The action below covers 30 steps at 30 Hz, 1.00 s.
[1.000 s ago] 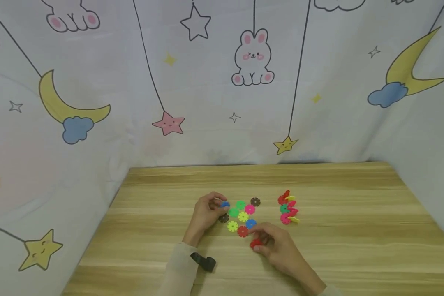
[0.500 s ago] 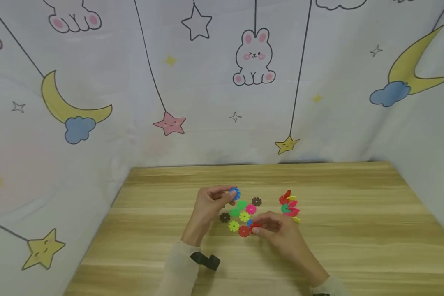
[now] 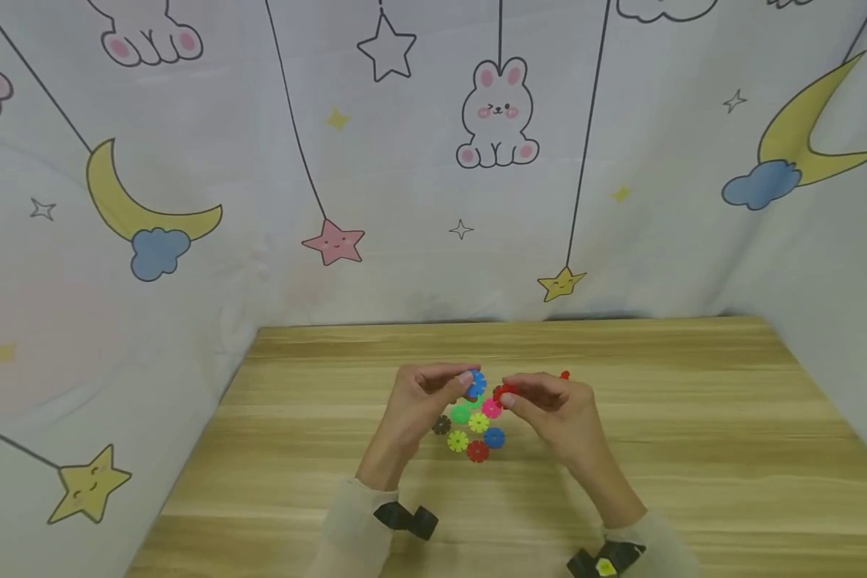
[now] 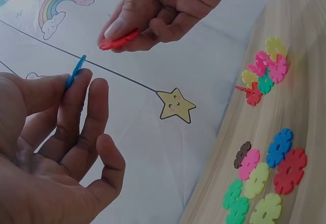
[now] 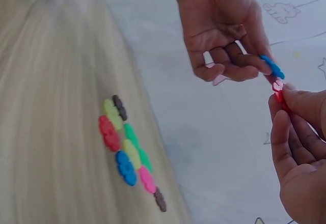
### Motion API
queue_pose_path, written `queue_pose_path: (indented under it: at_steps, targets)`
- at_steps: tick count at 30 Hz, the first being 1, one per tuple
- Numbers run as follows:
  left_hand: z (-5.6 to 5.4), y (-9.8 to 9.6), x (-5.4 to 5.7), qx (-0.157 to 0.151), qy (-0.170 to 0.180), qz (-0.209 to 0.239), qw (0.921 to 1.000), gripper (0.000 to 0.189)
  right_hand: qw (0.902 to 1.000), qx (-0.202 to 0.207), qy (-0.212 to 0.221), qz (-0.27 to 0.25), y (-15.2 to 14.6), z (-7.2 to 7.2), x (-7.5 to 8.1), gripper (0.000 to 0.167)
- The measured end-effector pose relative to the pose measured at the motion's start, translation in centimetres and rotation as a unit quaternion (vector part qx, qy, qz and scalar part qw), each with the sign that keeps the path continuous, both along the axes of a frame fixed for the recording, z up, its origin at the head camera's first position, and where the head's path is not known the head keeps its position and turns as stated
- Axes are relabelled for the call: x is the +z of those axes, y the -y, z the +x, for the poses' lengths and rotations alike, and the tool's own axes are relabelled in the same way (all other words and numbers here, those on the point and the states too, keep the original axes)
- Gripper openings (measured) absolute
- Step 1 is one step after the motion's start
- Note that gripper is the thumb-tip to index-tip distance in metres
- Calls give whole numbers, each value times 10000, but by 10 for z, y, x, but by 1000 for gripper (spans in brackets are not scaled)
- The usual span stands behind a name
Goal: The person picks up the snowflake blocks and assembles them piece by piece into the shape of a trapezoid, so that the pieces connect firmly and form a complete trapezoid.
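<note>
White cloth [image 3: 405,177] printed with moons, stars and a rabbit hangs behind a wood-grained surface [image 3: 694,449]. Over that, the person's right grip [image 3: 567,413] has moved in close to the left grip [image 3: 422,401]; both are narrow, each pinching one piece. Below them lies a loose spread of notched discs [image 3: 479,423], and near it a smaller cluster [image 4: 265,80], mostly hidden from the head view behind the right grip. Left holds a blue disc [image 3: 479,384], right a red disc [image 4: 118,41]. This move seems to bring the two within reach of joining, though the left-wrist view shows them apart.
</note>
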<state>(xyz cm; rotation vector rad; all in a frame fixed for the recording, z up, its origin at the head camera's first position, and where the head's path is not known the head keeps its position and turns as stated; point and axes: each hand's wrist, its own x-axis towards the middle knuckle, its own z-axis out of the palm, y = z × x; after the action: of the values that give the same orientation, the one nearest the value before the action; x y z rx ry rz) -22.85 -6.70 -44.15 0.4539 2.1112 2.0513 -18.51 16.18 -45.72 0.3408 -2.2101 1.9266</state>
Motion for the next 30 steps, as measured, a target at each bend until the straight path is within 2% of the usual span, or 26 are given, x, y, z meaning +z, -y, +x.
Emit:
queue_pose_path:
  at_steps: [7, 14, 20, 27, 30]
  targets:
    - [6, -3, 5, -40, -70, -23, 10000, 23, 9995, -80, -162, -270, 3, -2, 12, 23]
    - [9, -7, 7, -156, -69, -4, 9999, 24, 9986, -154, -326, -384, 5, -3, 12, 22]
    - [11, -12, 8, -198, 270, 69, 9994, 25, 9971, -188, -565, -472, 7, -3, 11, 20]
    - [14, -19, 10, -266, 686, 477, 9961, 28, 9946, -171, -727, -715, 8, -4, 11, 14]
    - [16, -23, 12, -252, 816, 614, 9945, 29, 9942, -248, -672, -800, 7, -4, 12, 12]
